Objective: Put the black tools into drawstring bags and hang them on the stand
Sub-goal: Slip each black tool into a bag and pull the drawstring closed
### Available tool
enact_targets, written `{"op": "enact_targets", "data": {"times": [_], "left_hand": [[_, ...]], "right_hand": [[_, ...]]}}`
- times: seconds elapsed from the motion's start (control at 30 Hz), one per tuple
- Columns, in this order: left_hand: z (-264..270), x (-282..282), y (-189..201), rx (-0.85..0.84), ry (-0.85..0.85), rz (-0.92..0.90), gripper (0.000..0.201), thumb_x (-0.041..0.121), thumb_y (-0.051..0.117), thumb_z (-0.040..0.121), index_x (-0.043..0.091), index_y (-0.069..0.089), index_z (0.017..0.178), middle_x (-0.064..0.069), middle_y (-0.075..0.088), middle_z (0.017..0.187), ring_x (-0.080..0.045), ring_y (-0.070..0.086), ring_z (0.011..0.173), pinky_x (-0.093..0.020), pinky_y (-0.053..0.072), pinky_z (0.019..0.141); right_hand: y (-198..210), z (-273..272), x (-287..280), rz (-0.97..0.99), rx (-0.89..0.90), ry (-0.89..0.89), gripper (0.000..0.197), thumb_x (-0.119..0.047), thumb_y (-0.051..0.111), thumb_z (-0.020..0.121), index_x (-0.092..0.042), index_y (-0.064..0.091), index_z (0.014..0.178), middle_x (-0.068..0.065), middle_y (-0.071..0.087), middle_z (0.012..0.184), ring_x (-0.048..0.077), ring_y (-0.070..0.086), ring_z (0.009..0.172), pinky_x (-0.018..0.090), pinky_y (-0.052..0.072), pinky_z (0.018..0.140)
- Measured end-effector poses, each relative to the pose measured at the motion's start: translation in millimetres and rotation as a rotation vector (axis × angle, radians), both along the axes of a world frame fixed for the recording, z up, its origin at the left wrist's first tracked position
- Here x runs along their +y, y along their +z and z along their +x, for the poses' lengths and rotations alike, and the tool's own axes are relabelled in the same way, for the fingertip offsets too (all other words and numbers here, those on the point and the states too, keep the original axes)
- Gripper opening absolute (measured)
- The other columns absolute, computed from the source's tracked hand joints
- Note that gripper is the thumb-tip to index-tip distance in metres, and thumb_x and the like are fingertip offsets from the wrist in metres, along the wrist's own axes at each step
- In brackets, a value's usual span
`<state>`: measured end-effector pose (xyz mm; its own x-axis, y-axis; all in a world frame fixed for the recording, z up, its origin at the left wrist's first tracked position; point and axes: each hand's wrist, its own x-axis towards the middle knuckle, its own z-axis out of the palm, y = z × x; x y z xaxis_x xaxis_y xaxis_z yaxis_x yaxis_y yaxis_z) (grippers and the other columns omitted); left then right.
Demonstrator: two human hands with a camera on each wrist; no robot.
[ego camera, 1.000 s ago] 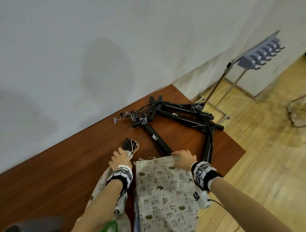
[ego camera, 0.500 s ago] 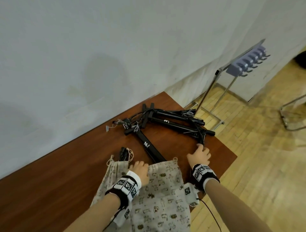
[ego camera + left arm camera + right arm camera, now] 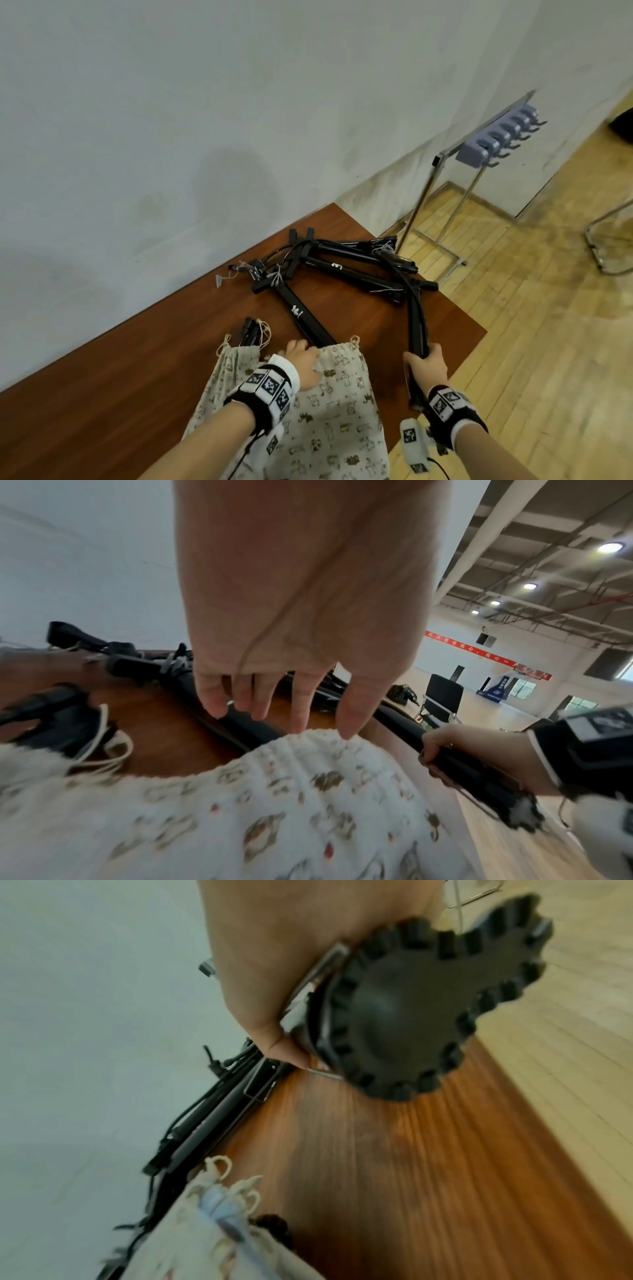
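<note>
A cream drawstring bag (image 3: 337, 411) with small animal prints lies at the table's near edge. My left hand (image 3: 301, 358) rests on its mouth; in the left wrist view the fingers (image 3: 298, 712) hang straight, touching the bag's rim (image 3: 318, 737) above a black tool (image 3: 250, 725). My right hand (image 3: 426, 366) grips the near end of a long black tool (image 3: 417, 318). Its scalloped black end cap (image 3: 411, 1001) fills the right wrist view. Several more black tools (image 3: 342, 267) lie tangled farther back. The hook stand (image 3: 496, 140) is on the floor, far right.
A second printed bag (image 3: 236, 358) lies left of my left hand, with a black tool (image 3: 251, 334) sticking out of its mouth. The brown table (image 3: 120, 377) ends just right of my right hand. A white wall runs behind. A metal chair frame (image 3: 606, 246) stands far right.
My right hand left the bag's right corner, reached to the long black tool and took hold of it. My left hand moved from the second bag onto the printed bag's mouth.
</note>
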<state>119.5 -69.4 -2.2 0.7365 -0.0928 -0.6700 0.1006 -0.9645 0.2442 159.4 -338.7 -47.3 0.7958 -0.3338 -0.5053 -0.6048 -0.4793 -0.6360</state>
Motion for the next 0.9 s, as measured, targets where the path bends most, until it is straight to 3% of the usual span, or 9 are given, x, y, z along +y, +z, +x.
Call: {"op": "enact_targets", "data": {"times": [0.13,0.23,0.37,0.53,0.63,0.73,0.83,0.87,0.9], "left_hand": [[18.8,-21.0,24.8,-0.058,-0.016,-0.050,0.048,0.029,0.045,0.092,0.020,0.037,0.139,-0.006,0.028,0.149,-0.028,0.018,0.140,-0.047,0.023,0.111],[24.7,-37.3,37.7,-0.124,0.019,-0.115,0.055,0.030,0.048,0.093,0.019,0.029,0.144,-0.006,0.030,0.148,-0.028,0.022,0.138,-0.045,0.027,0.110],[22.9,-55.5,54.6,-0.164,0.087,-0.265,0.056,0.031,0.045,0.096,0.017,0.024,0.146,-0.009,0.032,0.148,-0.029,0.024,0.138,-0.045,0.029,0.111],[31.6,-66.4,91.7,-0.207,0.171,-0.557,0.052,0.039,0.045,0.098,0.019,0.034,0.145,-0.004,0.039,0.147,-0.023,0.028,0.139,-0.040,0.027,0.114],[41.4,-70.2,125.7,-0.270,0.260,-0.761,0.055,0.043,0.040,0.099,0.017,0.034,0.147,0.000,0.039,0.148,-0.019,0.034,0.138,-0.029,0.027,0.111],[51.0,-69.9,157.6,-0.182,0.529,-1.059,0.058,0.049,0.046,0.095,0.013,0.043,0.140,-0.003,0.047,0.141,-0.020,0.042,0.133,-0.035,0.037,0.107],[47.2,-60.9,169.1,-0.051,0.654,-1.283,0.029,0.034,0.058,0.093,0.012,0.057,0.112,-0.007,0.064,0.109,-0.026,0.060,0.112,-0.041,0.053,0.090],[41.6,-58.3,168.5,-0.035,0.641,-1.344,0.022,0.023,0.059,0.093,0.014,0.055,0.113,-0.008,0.065,0.106,-0.028,0.062,0.107,-0.043,0.055,0.085],[35.8,-54.9,164.7,-0.034,0.625,-1.389,0.029,0.012,0.059,0.092,0.018,0.050,0.119,-0.010,0.065,0.107,-0.029,0.063,0.106,-0.045,0.056,0.082]], "right_hand": [[16.8,-19.5,-8.4,0.022,-0.119,-0.021,0.055,-0.016,0.069,0.084,-0.017,0.036,0.128,0.005,0.060,0.088,0.027,0.066,0.063,0.033,0.052,0.050],[30.8,-31.1,-13.5,0.017,-0.226,-0.030,0.059,-0.012,0.069,0.083,-0.018,0.035,0.131,0.003,0.059,0.091,0.026,0.066,0.060,0.035,0.054,0.050],[51.9,-49.6,-20.5,0.055,-0.379,-0.028,0.062,-0.008,0.068,0.082,-0.024,0.034,0.132,0.009,0.062,0.110,0.025,0.066,0.057,0.033,0.051,0.048],[84.3,-70.9,-21.3,0.153,-0.476,0.104,0.057,-0.003,0.057,0.090,-0.028,0.031,0.134,0.012,0.062,0.095,0.031,0.061,0.055,0.042,0.053,0.049],[106.4,-83.8,-10.9,0.153,-0.494,0.236,0.045,-0.017,0.051,0.098,-0.030,0.030,0.135,0.006,0.064,0.089,0.027,0.061,0.056,0.030,0.051,0.048],[123.0,-96.1,4.9,0.151,-0.510,0.332,0.034,-0.039,0.042,0.098,-0.034,0.033,0.130,-0.003,0.067,0.093,0.026,0.064,0.059,0.033,0.051,0.050],[133.0,-105.9,22.9,0.205,-0.520,0.362,0.018,-0.036,0.037,0.100,-0.034,0.037,0.118,-0.004,0.068,0.089,0.029,0.063,0.058,0.038,0.052,0.051],[137.4,-108.0,28.2,0.222,-0.509,0.388,0.013,-0.034,0.036,0.101,-0.033,0.038,0.114,0.000,0.067,0.083,0.028,0.061,0.056,0.038,0.051,0.050],[141.8,-107.9,32.9,0.235,-0.481,0.424,0.008,-0.033,0.036,0.102,-0.033,0.039,0.110,0.003,0.066,0.080,0.025,0.060,0.056,0.040,0.051,0.052]]}}
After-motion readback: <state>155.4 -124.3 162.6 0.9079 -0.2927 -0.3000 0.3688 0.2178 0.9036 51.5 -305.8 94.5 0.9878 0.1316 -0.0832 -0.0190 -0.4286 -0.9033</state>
